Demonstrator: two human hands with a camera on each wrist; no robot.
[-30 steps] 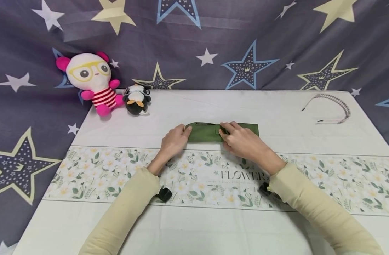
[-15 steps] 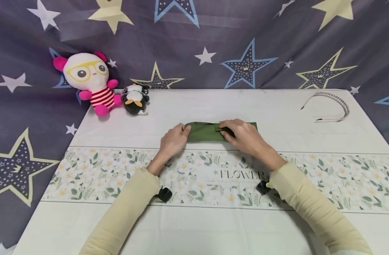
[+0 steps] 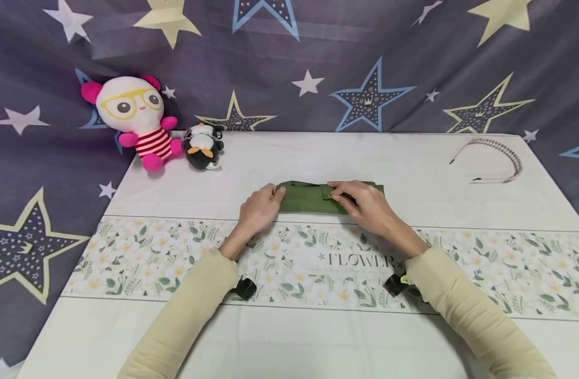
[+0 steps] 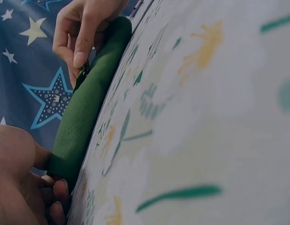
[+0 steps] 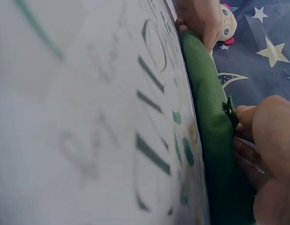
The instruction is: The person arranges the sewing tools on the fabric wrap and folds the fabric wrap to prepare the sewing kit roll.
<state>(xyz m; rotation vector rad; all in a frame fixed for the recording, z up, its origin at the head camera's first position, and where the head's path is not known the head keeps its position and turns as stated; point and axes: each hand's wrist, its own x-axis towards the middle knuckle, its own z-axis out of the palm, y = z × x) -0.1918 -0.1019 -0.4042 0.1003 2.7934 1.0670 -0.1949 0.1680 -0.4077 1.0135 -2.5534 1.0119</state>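
Observation:
A green fabric bundle (image 3: 302, 200), folded into a long flat roll, lies across the white upper part of the table. My left hand (image 3: 259, 208) grips its left end, thumb on the near side, as the left wrist view also shows around the green roll (image 4: 77, 126). At the bundle's right half, my right hand (image 3: 369, 206) pinches a small green tab (image 5: 229, 111) between thumb and fingertips. The tab stands up off the roll in the right wrist view. My right hand covers part of the bundle's right side, so what lies under it is hidden.
A pink and white plush toy (image 3: 142, 118) sits at the back left beside a small penguin plush (image 3: 202, 147). A headband (image 3: 507, 155) lies at the back right. Behind the table hangs a star-patterned curtain (image 3: 280, 63). A floral band (image 3: 166, 263) runs across the tablecloth.
My right hand has shifted slightly to the right, and its fingers now pinch the tab, which shows more plainly. My left hand stays at the bundle's left end.

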